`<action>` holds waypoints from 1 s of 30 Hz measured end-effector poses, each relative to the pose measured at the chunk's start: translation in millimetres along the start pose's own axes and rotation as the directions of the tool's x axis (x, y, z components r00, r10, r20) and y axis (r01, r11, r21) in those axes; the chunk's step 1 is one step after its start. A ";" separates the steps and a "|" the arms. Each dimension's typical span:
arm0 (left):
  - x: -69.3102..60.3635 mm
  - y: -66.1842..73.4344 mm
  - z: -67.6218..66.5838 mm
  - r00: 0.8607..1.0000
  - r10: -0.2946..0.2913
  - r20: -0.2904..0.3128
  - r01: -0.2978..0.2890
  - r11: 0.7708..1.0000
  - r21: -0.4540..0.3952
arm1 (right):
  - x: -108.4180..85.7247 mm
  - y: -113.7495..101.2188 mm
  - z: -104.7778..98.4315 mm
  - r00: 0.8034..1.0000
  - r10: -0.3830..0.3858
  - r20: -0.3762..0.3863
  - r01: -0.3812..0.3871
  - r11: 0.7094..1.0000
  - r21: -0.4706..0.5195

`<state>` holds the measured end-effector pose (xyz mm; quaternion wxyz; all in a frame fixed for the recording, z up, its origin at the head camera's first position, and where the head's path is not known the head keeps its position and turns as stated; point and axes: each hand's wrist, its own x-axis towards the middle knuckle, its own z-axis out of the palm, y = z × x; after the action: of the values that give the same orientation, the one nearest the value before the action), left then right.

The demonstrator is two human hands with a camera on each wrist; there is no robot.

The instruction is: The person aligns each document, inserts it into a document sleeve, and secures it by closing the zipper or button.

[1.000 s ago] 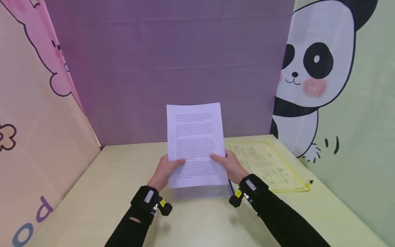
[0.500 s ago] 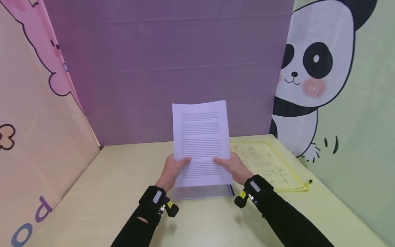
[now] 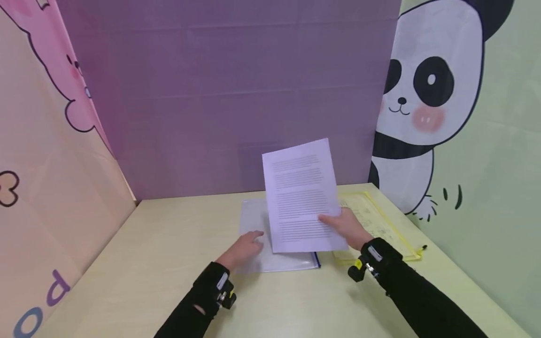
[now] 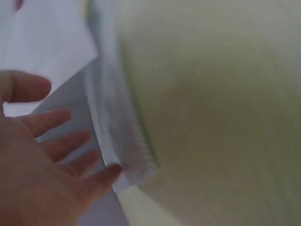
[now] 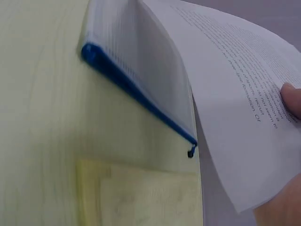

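My right hand [image 3: 348, 227] grips printed paper [image 3: 302, 202] at its lower right edge, thumb on the text side and the other fingers hidden behind. The paper stands tilted above a translucent zip pouch [image 3: 253, 218] that lies on the table; in the right wrist view its blue zip edge [image 5: 136, 96] ends in a small slider. Over the pouch's left side is my left hand [image 3: 242, 249], off the paper. Its fingers are spread and relaxed in the left wrist view, near the pouch's edge strip [image 4: 117, 127]; whether they touch it, I cannot tell.
A yellow-edged zip pouch [image 3: 382, 230] with drawings on the sheet inside lies on the right of the table [image 3: 169, 249], partly behind my right hand. A purple backdrop [image 3: 232, 94] stands behind the table, with printed panels on both sides.
My left hand has let go of the paper and moved down to the pouch's left side. My right hand has carried the paper rightward and tilted it, uncovering more of the pouch.
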<state>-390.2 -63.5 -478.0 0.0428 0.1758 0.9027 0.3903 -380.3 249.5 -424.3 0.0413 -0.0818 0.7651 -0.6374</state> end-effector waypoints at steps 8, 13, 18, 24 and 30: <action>-37.4 33.3 20.8 0.987 -0.117 0.106 0.065 0.913 0.402 | -4.0 0.7 -14.3 0.999 0.001 -0.040 -0.004 0.998 -0.064; -42.1 36.5 21.6 0.978 -0.191 0.088 0.125 0.864 0.488 | -4.8 4.1 -20.5 0.999 -0.004 -0.046 0.000 0.996 -0.088; -48.7 30.7 9.2 0.975 -0.210 0.076 0.147 0.860 0.488 | -7.2 7.0 -30.8 0.999 -0.008 -0.050 0.003 0.994 -0.114; -56.6 14.7 -8.8 0.970 -0.225 0.089 0.158 0.868 0.471 | -10.3 7.9 -42.4 0.995 0.012 -0.099 -0.026 0.990 -0.135; -64.7 5.3 -25.5 0.961 -0.255 0.110 0.175 0.863 0.474 | -10.8 15.2 -48.2 0.993 0.035 -0.114 -0.050 0.989 -0.137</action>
<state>-333.6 -100.5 -460.4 0.1199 0.1112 0.9763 0.1421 -378.8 300.8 -430.7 0.0065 -0.0327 0.8105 -0.5848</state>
